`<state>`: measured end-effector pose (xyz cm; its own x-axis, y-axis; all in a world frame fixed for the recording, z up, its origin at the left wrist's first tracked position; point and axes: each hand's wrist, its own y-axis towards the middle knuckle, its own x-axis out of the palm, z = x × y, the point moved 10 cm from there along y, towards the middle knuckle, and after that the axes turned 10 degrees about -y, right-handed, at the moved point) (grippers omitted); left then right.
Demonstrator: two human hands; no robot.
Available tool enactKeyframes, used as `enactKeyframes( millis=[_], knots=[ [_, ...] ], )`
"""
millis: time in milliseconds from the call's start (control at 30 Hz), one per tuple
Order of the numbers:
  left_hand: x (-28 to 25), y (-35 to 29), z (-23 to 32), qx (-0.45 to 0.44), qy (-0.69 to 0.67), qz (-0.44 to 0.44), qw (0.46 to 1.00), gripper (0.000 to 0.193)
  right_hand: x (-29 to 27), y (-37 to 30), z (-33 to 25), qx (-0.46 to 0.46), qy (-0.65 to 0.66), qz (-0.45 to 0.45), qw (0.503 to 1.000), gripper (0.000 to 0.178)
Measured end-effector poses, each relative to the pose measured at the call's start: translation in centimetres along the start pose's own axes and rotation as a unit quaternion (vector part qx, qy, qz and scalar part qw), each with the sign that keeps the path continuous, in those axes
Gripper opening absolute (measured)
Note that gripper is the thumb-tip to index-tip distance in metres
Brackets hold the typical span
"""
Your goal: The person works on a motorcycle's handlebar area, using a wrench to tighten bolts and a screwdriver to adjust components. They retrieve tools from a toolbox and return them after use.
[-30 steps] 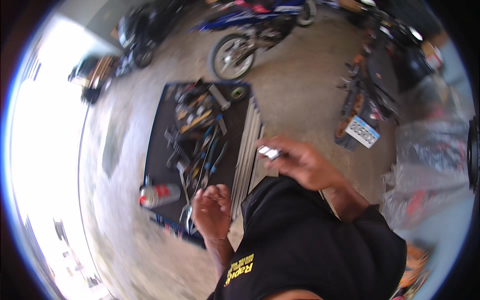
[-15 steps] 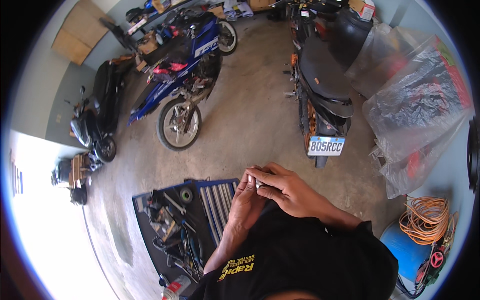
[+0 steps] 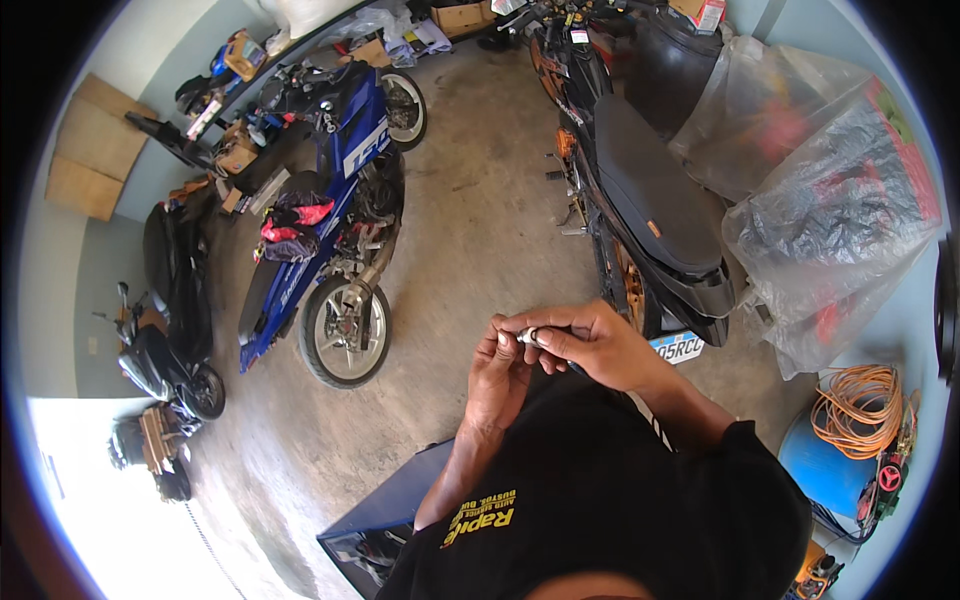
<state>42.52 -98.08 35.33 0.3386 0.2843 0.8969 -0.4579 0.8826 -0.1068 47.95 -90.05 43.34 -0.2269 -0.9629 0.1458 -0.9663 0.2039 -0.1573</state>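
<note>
1. We see the left hand (image 3: 497,372) and the right hand (image 3: 588,342) raised together in front of the chest, touching each other at the fingertips.
2. Between them sits a small shiny metal piece (image 3: 530,336), pinched at the point where the two hands meet.
3. The right hand is closed on it, thumb and fingers curled around a dark stem that runs back from the metal piece into the palm.
4. The left hand's fingers are bent in on the metal tip from the other side; we read it as gripping too, though the exact contact is too small to make out.
5. Below the hands, a black shirt (image 3: 620,500) with yellow print fills the lower middle of the view.
6. An open blue toolbox (image 3: 385,520) lies on the concrete floor (image 3: 470,200), just left of the left forearm.
7. A blue motorcycle (image 3: 330,210) stands to the left, its rear wheel nearest us.
8. A black scooter (image 3: 640,190) stands behind the hands, close to the right hand.
9. Clear plastic bags (image 3: 830,210) lean at the right, and an orange cord (image 3: 860,410) is coiled on a blue drum (image 3: 815,470).
</note>
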Motion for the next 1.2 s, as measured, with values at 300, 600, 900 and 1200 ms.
enactKeyframes(
  millis=[300, 600, 900, 1200],
  knots=[
    [0.4, 15.4, 10.1, 0.03, 0.069, -0.03, 0.997, 0.023, -6.2, 14.7, -4.1, -0.033, 0.111, 0.138, 0.984, 0.026],
    [-4.1, 34.1, 16.9, 0.059, 0.05, 0.036, 0.996, 0.021, -18.9, 27.2, -6.5, -0.087, 0.14, 0.277, 0.947, 0.029],
    [-9.5, 51.1, 26.4, -0.026, -0.092, 0.122, 0.988, 0.03, -45.5, 45.0, -6.4, -0.03, -0.379, 0.432, 0.818, 0.02],
    [-16.8, 62.5, 36.2, 0.028, 0.045, 0.244, 0.968, 0.032, -77.5, 64.6, -6.2, 0.193, -0.571, 0.473, 0.643, 0.033]
  ],
)
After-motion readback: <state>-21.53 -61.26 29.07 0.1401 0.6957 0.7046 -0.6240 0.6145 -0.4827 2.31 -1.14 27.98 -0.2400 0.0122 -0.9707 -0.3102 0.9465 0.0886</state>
